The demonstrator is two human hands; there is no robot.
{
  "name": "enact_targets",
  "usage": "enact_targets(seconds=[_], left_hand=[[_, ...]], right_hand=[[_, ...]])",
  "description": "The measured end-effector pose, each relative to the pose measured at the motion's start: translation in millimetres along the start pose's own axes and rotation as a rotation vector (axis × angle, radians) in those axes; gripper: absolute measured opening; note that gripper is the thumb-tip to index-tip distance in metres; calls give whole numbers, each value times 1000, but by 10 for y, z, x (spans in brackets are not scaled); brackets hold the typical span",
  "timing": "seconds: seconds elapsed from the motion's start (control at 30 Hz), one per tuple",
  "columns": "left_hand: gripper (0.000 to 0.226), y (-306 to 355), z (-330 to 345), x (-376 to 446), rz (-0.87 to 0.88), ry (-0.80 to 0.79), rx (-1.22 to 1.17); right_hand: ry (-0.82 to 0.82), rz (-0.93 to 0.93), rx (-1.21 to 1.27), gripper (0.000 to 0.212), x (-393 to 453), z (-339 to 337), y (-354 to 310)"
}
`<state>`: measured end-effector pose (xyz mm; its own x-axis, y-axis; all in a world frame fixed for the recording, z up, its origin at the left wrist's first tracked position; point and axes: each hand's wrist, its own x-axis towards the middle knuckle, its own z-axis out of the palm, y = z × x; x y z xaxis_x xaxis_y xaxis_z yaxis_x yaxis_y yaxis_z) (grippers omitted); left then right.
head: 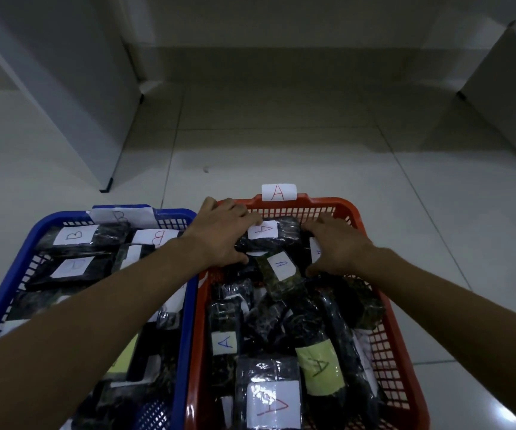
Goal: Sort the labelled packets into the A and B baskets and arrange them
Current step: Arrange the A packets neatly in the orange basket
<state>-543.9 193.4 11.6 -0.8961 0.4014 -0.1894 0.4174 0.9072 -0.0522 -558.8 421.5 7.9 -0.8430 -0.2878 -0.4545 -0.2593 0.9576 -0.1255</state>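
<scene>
A red basket (383, 333) tagged A stands on the right, full of dark plastic-wrapped packets with A labels. Beside it on the left is a blue basket (188, 321) tagged B, holding dark packets with B labels. Both my hands are at the far end of the red basket. My left hand (224, 232) grips the left end of a dark packet with an A label (276, 232) lying across the back. My right hand (337, 246) grips its right end, fingers curled on the wrap. Another A packet (281, 270) lies just in front.
The baskets sit on a pale tiled floor (281, 144). White cabinet panels (64, 97) rise at the left and right (511, 97). A small scrap (206, 169) lies on the tiles beyond the baskets.
</scene>
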Motion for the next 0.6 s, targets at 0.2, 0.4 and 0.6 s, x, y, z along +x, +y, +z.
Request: enact_targets(seconds=[0.2,0.4,0.6], left_hand=[[65,25,18,-8,-37,42,92],[65,97,54,-29,-63,57,104],[72,80,59,2,-85,41,28]], right_hand=[[-56,45,86,93,116,20,-27],[-11,15,171,95,106,86,-19],[-21,25,266,53,-89,-89,-66]])
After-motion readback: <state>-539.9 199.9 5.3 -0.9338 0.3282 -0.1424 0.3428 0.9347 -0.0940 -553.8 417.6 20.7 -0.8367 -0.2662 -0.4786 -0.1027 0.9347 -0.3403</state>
